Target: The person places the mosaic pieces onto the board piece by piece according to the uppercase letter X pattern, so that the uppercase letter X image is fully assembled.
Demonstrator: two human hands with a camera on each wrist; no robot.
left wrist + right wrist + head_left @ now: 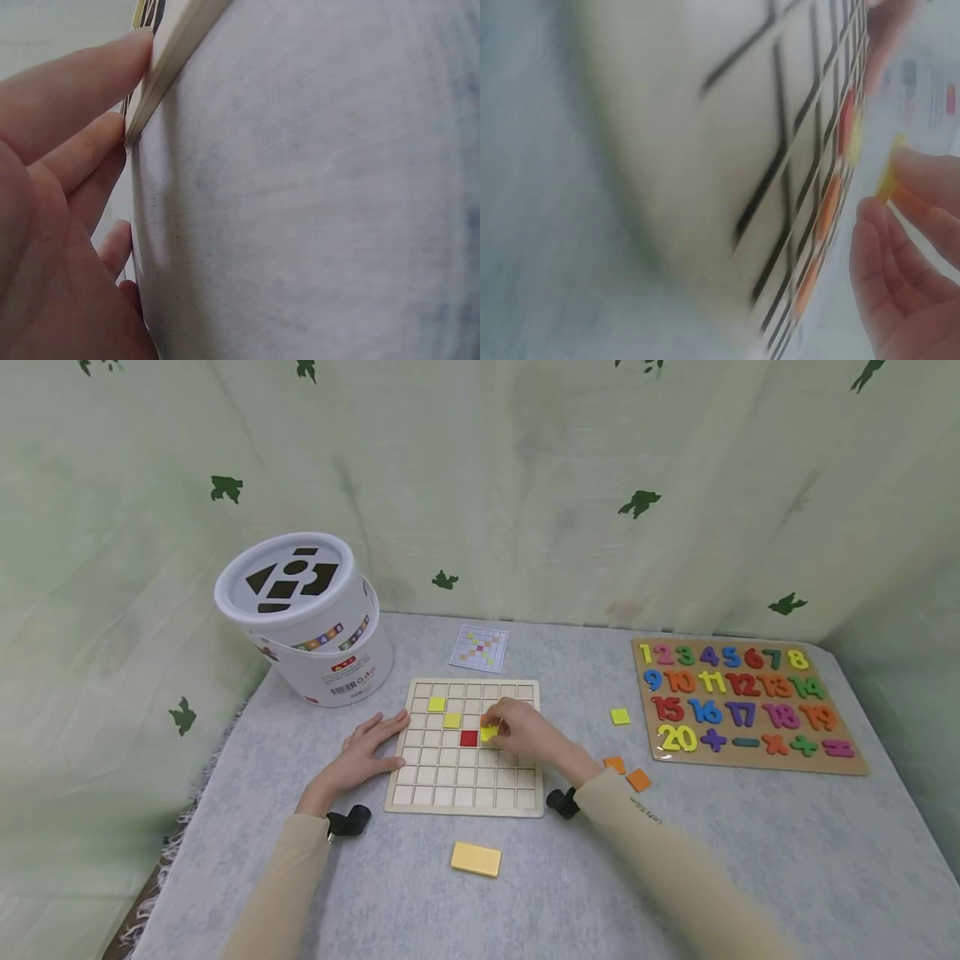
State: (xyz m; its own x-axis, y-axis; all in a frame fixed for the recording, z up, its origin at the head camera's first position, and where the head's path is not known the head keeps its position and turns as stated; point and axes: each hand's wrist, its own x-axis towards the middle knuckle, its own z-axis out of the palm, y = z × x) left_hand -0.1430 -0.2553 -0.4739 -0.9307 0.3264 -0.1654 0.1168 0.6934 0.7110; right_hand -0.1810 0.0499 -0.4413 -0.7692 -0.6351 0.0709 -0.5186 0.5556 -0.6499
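A pale wooden grid board (442,777) lies on the table with a red tile (468,738) near its middle and two yellow tiles (437,704) up and left of it. My right hand (528,731) pinches a yellow tile (889,178) between thumb and fingers over the board, just right of the red one. Orange tiles (828,206) sit in the grid near that hand, mostly hidden by it in the head view. My left hand (363,758) is at the board's left edge, its fairly straight fingertips (139,46) touching the side.
Behind the board lies a pattern card (480,648). A white tub (330,672) stands back left. Loose orange tiles (638,780) and a yellow-green tile (620,717) lie right, before a number puzzle board (757,762). A yellow block (476,859) lies in front.
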